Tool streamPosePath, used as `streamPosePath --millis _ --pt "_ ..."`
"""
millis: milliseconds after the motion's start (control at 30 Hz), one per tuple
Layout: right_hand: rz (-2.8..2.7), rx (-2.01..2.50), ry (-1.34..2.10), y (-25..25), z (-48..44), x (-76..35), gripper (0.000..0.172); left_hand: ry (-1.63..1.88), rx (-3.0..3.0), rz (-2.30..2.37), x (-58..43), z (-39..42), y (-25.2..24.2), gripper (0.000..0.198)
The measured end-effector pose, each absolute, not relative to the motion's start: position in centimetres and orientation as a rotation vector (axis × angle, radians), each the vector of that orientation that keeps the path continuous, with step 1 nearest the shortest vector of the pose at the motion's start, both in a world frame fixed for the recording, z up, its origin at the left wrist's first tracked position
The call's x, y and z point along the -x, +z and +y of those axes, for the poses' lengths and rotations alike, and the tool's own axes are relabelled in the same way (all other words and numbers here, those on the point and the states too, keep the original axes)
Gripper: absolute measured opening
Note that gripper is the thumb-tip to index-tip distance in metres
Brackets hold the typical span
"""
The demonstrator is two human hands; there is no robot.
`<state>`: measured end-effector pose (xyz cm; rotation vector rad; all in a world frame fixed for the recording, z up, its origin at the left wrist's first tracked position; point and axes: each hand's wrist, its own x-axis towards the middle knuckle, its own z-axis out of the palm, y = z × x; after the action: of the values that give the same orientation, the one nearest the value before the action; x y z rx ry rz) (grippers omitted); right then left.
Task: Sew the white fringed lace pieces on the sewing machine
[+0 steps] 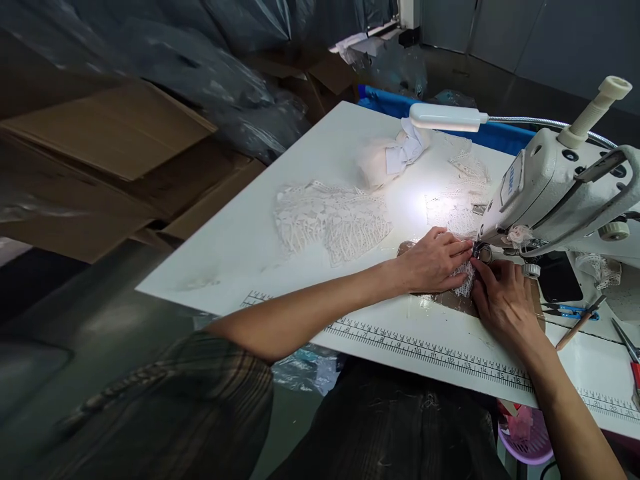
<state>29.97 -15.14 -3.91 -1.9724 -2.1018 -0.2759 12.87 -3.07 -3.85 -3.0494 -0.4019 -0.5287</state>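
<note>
My left hand (434,259) lies flat on a small piece of white lace (465,279), fingers stretched toward the needle area of the white sewing machine (555,193). My right hand (503,301) rests just right of it, fingers bent and pressing the same lace piece at the presser foot (483,252). Both hands meet under the machine head. The lace is mostly hidden by the fingers.
A heap of white lace pieces (333,219) lies on the white table (280,240), with a bundle of pale fabric (387,160) behind it under a gooseneck lamp (445,117). Scissors (631,353) and small tools lie at right. Cardboard boxes (110,133) stand left.
</note>
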Motion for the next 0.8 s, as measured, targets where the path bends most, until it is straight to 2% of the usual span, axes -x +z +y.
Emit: streamPosePath --millis 233,433,567,667,800 --pt "-1.939 1.828 -0.033 -4.1 -15.9 -31.2 0.043 -0.709 3.004 -0.432 -13.5 -1.0 -3.0 0.034" --pt "-1.853 1.829 0.118 -3.2 -16.9 -32.9 0.042 -0.387 3.135 -0.388 -13.9 2.9 -2.1 0.034" --pt "-1.848 1.791 0.209 -1.7 -17.9 -33.6 0.037 -0.527 3.12 -0.45 -12.8 2.5 -2.0 0.037" --pt "-1.857 1.765 0.223 -1.0 -18.2 -33.8 0.038 -0.643 3.188 -0.277 -11.8 0.8 -2.0 0.028" --pt "-1.938 1.672 0.238 -1.0 -17.5 -33.4 0.034 -0.63 3.349 0.023 -11.5 -1.0 -2.3 0.019"
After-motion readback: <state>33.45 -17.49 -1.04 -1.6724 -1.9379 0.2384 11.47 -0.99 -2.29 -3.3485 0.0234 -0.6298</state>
